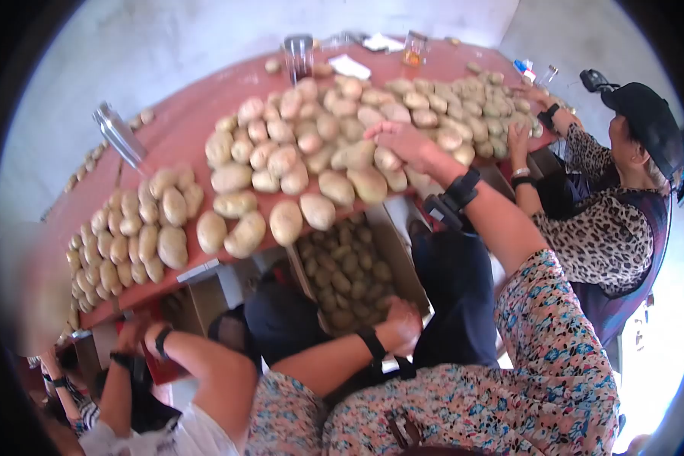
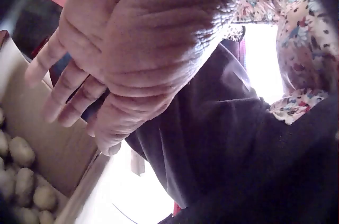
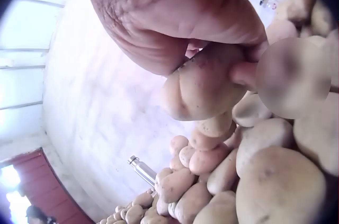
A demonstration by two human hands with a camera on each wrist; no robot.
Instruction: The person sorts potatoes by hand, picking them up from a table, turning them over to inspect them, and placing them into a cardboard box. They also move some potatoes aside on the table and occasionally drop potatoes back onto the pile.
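Potato sorting, partly done. By the tabletop's [image 1: 197,106] left edge lay a sorted heap of potatoes [image 1: 133,232]. Below the near edge stood a cardboard box [image 1: 403,258] already holding many potatoes — the left hand [image 1: 403,323] rested on its rim, fingers [image 2: 63,89] straight and loose, holding nothing. Over the central pile [image 1: 311,144], the right hand [image 1: 403,140] gripped one potato [image 3: 204,86], fingers curled round it. Judging by this large pile — and more toward the far right corner — most sorting remained.
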